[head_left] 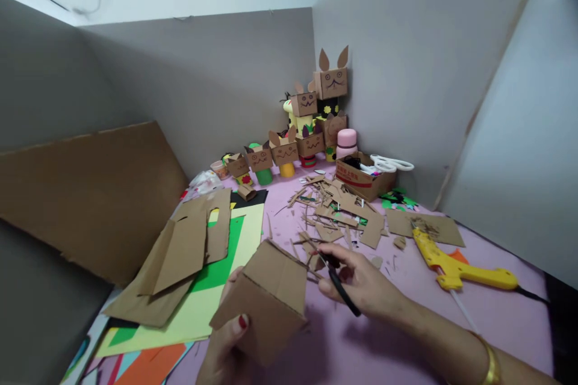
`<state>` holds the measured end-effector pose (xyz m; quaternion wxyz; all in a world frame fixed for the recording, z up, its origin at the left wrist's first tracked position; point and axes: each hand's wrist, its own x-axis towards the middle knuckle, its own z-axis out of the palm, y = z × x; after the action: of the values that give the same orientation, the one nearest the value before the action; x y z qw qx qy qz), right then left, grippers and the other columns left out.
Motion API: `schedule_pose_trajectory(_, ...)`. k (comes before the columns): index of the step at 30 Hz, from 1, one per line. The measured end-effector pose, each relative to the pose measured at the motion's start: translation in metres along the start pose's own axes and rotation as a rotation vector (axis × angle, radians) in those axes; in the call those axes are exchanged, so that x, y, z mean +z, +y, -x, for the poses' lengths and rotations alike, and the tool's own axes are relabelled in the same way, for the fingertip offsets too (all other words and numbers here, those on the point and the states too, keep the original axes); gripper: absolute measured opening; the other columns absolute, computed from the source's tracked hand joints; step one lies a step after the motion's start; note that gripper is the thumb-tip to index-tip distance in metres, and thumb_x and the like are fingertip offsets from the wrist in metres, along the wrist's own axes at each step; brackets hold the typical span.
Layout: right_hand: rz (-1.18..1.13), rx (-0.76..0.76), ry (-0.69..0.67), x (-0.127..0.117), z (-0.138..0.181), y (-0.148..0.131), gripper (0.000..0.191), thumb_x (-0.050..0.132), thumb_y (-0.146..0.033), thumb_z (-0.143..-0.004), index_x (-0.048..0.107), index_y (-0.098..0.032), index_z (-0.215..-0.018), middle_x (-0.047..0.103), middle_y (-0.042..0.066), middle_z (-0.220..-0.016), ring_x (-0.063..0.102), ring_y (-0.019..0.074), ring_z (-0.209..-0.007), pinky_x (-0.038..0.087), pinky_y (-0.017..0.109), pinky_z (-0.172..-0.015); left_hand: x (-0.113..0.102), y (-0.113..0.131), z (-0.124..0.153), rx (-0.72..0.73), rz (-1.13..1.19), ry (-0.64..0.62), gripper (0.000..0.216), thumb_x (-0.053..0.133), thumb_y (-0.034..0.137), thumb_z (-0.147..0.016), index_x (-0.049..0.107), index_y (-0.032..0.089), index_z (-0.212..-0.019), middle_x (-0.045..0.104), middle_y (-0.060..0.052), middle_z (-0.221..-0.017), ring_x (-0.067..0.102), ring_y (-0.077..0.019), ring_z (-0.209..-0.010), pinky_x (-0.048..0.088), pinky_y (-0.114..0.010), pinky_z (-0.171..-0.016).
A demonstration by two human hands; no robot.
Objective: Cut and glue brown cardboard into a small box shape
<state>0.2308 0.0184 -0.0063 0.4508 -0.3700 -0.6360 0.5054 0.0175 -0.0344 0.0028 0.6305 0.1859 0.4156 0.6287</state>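
Note:
A brown cardboard box (pixel 271 301) is held tilted above the front of the table. My left hand (pixel 230 331) grips it from the left, the thumb with its red nail pressed on the near face and the other fingers mostly hidden behind. Just right of the box, my right hand (pixel 356 283) is closed around a pair of black-handled scissors (pixel 341 290). Their thin blades point up and left, close to the box's upper right edge. I cannot tell whether the blades touch it. Behind them lies a heap of cardboard scraps (pixel 347 210).
Cardboard sheets (pixel 180 258) lie over coloured paper (pixel 246 234) on the left. A yellow glue gun (pixel 456 267) rests at right on a cardboard piece (pixel 445 231). Behind stand several cardboard animal figures (pixel 284 150), a pink bottle (pixel 347 139) and a tool box (pixel 361 183) holding white scissors (pixel 391 163).

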Motion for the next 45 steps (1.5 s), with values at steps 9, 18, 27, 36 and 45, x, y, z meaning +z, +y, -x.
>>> schedule_pose_trajectory(9,0.468,-0.013,-0.117,0.002,0.009,-0.012,0.049,0.072,-0.038,-0.065,0.067,-0.017,-0.109,0.063,0.007,-0.088,0.056,0.0225,-0.076,0.041,0.033,-0.068,-0.006,0.01,0.001,0.05,0.103,0.054,0.084,0.086,0.021,-0.043,0.059,0.03,-0.122,0.077,-0.004,-0.098,0.068,-0.0361,-0.098,0.058,-0.044,-0.082)
schedule_pose_trajectory(18,0.595,-0.075,-0.137,0.0,0.01,-0.012,0.03,0.069,-0.039,-0.071,0.068,-0.018,-0.093,0.06,0.002,-0.076,0.053,0.0182,-0.069,0.037,0.028,-0.062,-0.016,0.001,-0.004,0.046,0.108,-0.034,0.08,0.085,0.019,-0.048,0.059,0.032,-0.122,0.077,-0.003,-0.099,0.068,-0.035,-0.099,0.058,-0.042,-0.082)
schedule_pose_trajectory(27,0.728,-0.11,-0.129,0.0,0.014,-0.016,0.037,0.062,-0.046,-0.078,0.068,-0.019,-0.102,0.064,0.006,-0.078,0.056,0.0217,-0.072,0.038,0.03,-0.064,-0.003,0.009,0.001,0.037,0.052,0.099,0.082,0.087,0.016,-0.036,0.064,0.029,-0.114,0.075,0.003,-0.06,0.073,-0.0338,-0.083,0.06,-0.041,-0.076)
schedule_pose_trajectory(36,0.758,-0.1,-0.115,0.0,0.015,-0.017,0.042,0.063,-0.044,-0.076,0.067,-0.019,-0.11,0.067,0.01,-0.083,0.06,0.0264,-0.077,0.041,0.034,-0.066,0.002,0.009,0.004,0.033,0.054,0.13,0.08,0.087,0.023,-0.038,0.064,0.028,-0.114,0.079,-0.003,-0.09,0.069,-0.036,-0.096,0.059,-0.042,-0.08)
schedule_pose_trajectory(45,0.838,-0.133,-0.125,-0.001,0.015,-0.019,0.04,0.062,-0.043,-0.079,0.067,-0.02,-0.111,0.068,0.01,-0.084,0.062,0.0267,-0.076,0.038,0.032,-0.063,0.002,0.01,0.005,0.027,0.024,0.112,0.085,0.085,0.015,-0.039,0.061,0.029,-0.119,0.079,-0.002,-0.087,0.07,-0.0375,-0.095,0.061,-0.045,-0.077)
